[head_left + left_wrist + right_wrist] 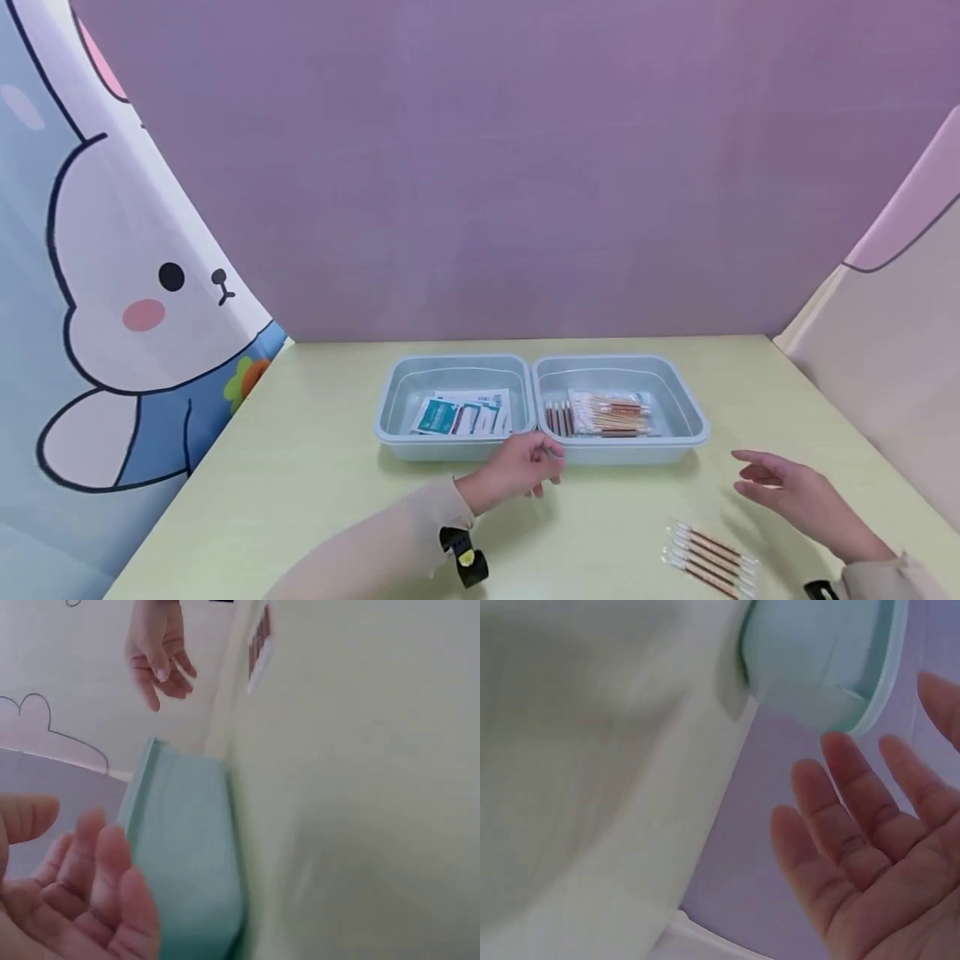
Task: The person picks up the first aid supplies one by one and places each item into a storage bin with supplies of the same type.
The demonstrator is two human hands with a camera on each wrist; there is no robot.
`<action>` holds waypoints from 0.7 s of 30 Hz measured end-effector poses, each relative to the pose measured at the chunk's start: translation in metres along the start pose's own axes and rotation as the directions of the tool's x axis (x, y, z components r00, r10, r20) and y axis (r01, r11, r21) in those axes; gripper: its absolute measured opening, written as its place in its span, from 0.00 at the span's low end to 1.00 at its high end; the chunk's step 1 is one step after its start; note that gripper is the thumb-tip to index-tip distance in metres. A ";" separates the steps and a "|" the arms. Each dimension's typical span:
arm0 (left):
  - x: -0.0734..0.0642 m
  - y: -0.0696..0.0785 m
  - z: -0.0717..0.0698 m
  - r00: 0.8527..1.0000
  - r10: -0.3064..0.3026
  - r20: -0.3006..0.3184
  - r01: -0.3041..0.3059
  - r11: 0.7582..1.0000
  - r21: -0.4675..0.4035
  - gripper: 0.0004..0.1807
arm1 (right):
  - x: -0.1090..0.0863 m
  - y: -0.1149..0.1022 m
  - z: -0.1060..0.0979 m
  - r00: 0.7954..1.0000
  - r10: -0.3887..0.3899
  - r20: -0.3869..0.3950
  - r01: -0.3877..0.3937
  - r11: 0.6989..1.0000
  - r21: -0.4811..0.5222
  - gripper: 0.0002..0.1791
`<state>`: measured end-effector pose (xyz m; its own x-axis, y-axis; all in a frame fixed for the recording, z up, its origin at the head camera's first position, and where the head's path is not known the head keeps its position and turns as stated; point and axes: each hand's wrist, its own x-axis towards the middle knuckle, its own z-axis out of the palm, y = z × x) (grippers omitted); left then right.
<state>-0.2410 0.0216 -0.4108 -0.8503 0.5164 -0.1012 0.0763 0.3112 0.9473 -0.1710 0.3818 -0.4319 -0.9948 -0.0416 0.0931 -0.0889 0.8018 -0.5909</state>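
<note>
My left hand (517,468) hovers at the front rims of two light-blue trays, its fingers loosely bent around nothing. To the right, my right hand (798,498) is held above the table, fingers relaxed and apart, with nothing in it. The left tray (450,450) holds white and teal printed packets (457,415). In the right tray (630,452) lie bundles of cotton swabs (611,414) with brown sticks, some in clear wrapping. Another clear pack of brown-stick swabs (711,560) lies on the table, left of and nearer than my right hand.
The pale yellow-green table (322,500) ends at a purple back panel (480,183). A rabbit-print cloth (135,275) borders the left side, and a pale cloth (892,358) stands along the right. The two trays stand side by side.
</note>
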 end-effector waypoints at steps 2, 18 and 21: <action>-0.003 -0.006 0.002 0.997 -0.067 0.037 0.069 0.996 -0.064 0.12 | -0.002 0.000 0.001 0.999 -0.046 -0.027 0.044 0.997 -0.070 0.25; 0.010 -0.034 0.012 0.993 -0.116 -0.035 0.098 0.941 -0.324 0.18 | -0.020 0.005 0.018 0.968 -0.035 0.247 0.075 0.985 -0.153 0.24; 0.010 -0.032 0.015 0.991 -0.122 -0.056 0.098 0.941 -0.323 0.19 | -0.022 0.006 0.021 0.969 -0.048 0.243 0.086 0.985 -0.148 0.25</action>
<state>-0.2446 0.0289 -0.4467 -0.8811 0.4290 -0.1991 -0.1795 0.0861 0.9800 -0.1510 0.3748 -0.4546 -0.9717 -0.2238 -0.0760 -0.1659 0.8747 -0.4554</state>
